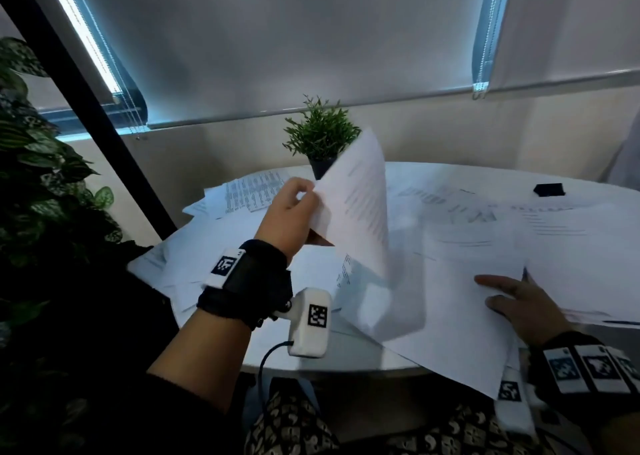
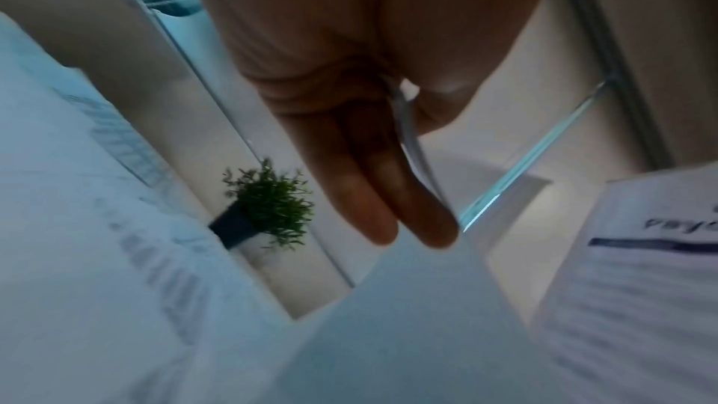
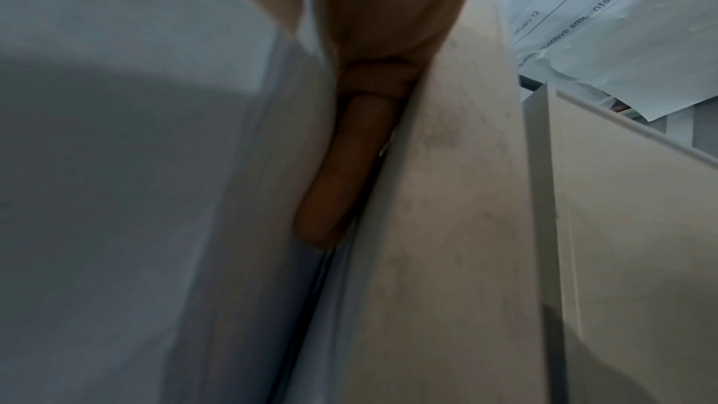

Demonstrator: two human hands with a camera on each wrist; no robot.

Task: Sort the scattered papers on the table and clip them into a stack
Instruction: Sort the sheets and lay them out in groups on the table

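Observation:
White printed papers (image 1: 467, 246) lie scattered and overlapping over the round white table (image 1: 346, 357). My left hand (image 1: 308, 194) is raised above the table's left half and pinches the edge of one sheet (image 1: 356, 205), which stands nearly upright. In the left wrist view that sheet's edge (image 2: 411, 140) runs between thumb and fingers (image 2: 380, 195). My right hand (image 1: 491, 291) lies flat with straight fingers on the near-right papers. One straight finger (image 3: 341, 171) shows among the sheets in the right wrist view. A black binder clip (image 1: 550, 189) sits at the far right.
A small potted plant (image 1: 322, 139) stands at the table's far edge, just behind the lifted sheet. Large leafy plants (image 1: 41, 194) and a dark slanted post (image 1: 97, 115) fill the left side. Some papers overhang the near table edge by my right wrist.

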